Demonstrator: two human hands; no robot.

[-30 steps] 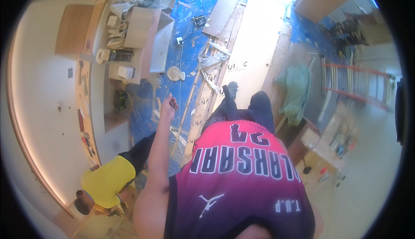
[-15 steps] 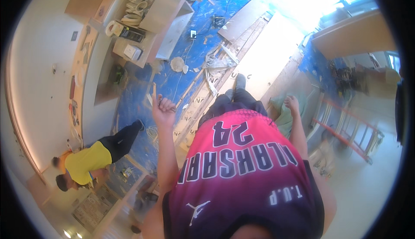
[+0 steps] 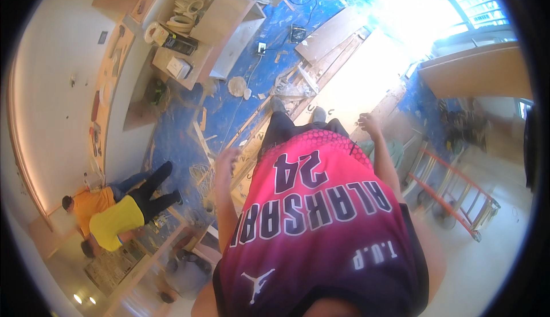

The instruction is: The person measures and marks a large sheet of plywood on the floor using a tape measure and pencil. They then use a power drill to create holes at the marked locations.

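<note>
My left hand [image 3: 228,160] hangs beside my left hip, over the blue floor covering and some thin wood strips. Motion smears its fingers, so I cannot make out whether anything is in them. My right hand [image 3: 369,123] is held a little forward of my right hip, with loosely bent fingers apart and nothing visible in it. It is nearest to a pale board on the floor and touches nothing. Both my feet show beyond the jersey, on or beside a long printed plywood sheet [image 3: 338,100].
Two people, one in a yellow shirt [image 3: 117,223], bend over at the lower left. Shelving [image 3: 226,28] with tape rolls stands at the upper left. An orange-railed ladder [image 3: 450,188] is at right. Crumpled plastic [image 3: 292,88] and wood strips [image 3: 200,139] lie on the floor.
My left hand has swung back toward my body, and my right hand has moved forward and inward. My left foot is now further ahead. More of the second person, in orange, shows.
</note>
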